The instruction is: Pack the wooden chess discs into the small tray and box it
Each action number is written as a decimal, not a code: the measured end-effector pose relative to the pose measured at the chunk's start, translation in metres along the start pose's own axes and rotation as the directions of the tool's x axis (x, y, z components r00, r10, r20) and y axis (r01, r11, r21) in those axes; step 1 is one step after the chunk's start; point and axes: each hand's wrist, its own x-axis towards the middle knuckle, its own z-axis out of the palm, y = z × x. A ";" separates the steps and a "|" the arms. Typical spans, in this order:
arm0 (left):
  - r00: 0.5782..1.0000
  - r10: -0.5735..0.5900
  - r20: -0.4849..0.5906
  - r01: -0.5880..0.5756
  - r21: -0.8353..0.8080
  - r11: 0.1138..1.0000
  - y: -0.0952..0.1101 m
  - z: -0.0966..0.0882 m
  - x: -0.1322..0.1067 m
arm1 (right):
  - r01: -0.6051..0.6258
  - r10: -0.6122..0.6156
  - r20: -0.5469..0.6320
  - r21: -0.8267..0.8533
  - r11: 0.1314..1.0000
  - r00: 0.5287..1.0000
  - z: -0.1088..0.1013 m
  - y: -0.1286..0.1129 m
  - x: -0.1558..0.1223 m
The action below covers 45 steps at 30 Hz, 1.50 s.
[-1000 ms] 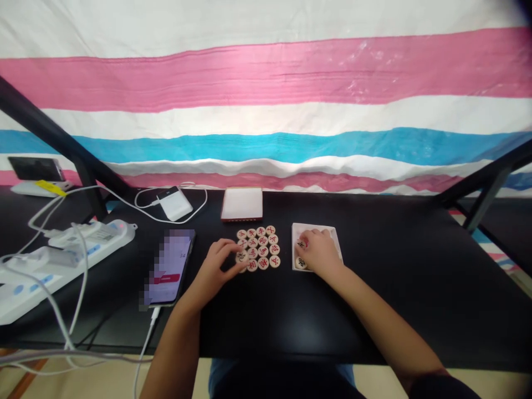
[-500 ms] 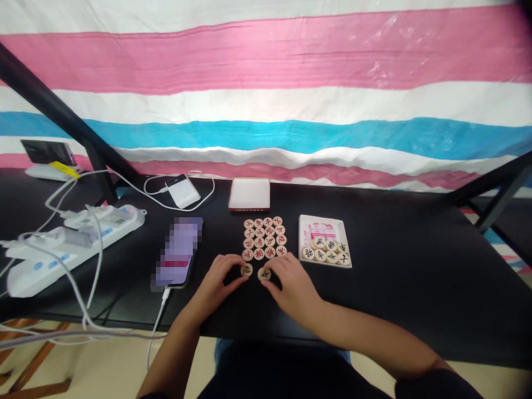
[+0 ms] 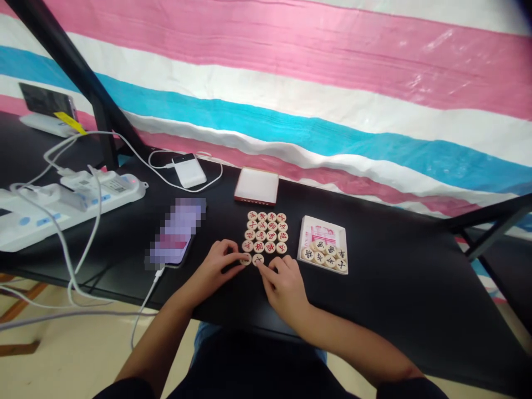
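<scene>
Round wooden Chinese chess pieces with red characters lie flat in a tight block of rows on the black table. Just below its left side, my left hand keeps index finger and thumb closed around one black-marked piece, partly covering it. Beside that lies a second black-marked piece, its lower right edge touched by a fingertip of my right hand. The right hand's thumb is away from the piece and its other fingers are bent. More black-marked pieces fill the near part of a white box on the right.
Behind the block sits a box lid. At left are a phone with its cable, a white power bank and a power strip with tangled cords. A striped sheet hangs behind the black table.
Both hands have slid their black-marked pieces up against the block's near row, and these two now lie closer together. My right thumb has come off its piece. The camera view has tilted.
</scene>
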 end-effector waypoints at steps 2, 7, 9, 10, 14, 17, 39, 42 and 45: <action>1.000 0.000 -0.006 0.000 0.005 1.000 0.000 0.000 0.000 | -0.002 0.002 0.007 -0.006 1.000 1.000 0.001 -0.001 0.000; 1.000 0.021 -0.005 -0.021 0.019 1.000 0.000 -0.001 0.000 | -0.012 0.012 -0.005 0.026 1.000 1.000 0.001 -0.004 0.002; 1.000 0.015 -0.007 -0.015 0.010 1.000 -0.001 -0.002 0.000 | -0.043 0.046 -0.041 0.057 0.997 0.998 -0.006 0.000 0.007; 1.000 0.005 -0.011 -0.005 -0.002 1.000 -0.001 -0.003 0.000 | -0.073 0.077 -0.063 0.065 0.995 0.995 -0.012 0.004 0.012; 0.994 -0.112 -0.015 0.110 -0.086 0.990 -0.002 -0.005 0.002 | -0.328 0.320 -0.121 -0.053 0.943 0.940 -0.048 0.035 0.032; 0.973 -0.230 -0.026 0.225 -0.122 0.967 -0.001 -0.005 0.004 | -0.505 0.508 -0.056 -0.250 0.826 0.859 -0.073 0.061 0.039; 0.944 -0.330 -0.018 0.324 -0.143 0.935 0.005 -0.007 0.004 | -0.107 0.103 0.051 0.083 0.991 0.993 -0.017 0.004 0.010; 0.946 -0.324 -0.015 0.318 -0.147 0.937 0.005 -0.007 0.004 | -0.076 0.076 0.003 0.053 0.996 0.997 -0.012 0.007 0.009; 0.946 -0.323 -0.022 0.316 -0.150 0.937 0.003 -0.006 0.003 | -0.082 0.083 -0.023 0.042 0.996 0.996 -0.009 0.008 0.007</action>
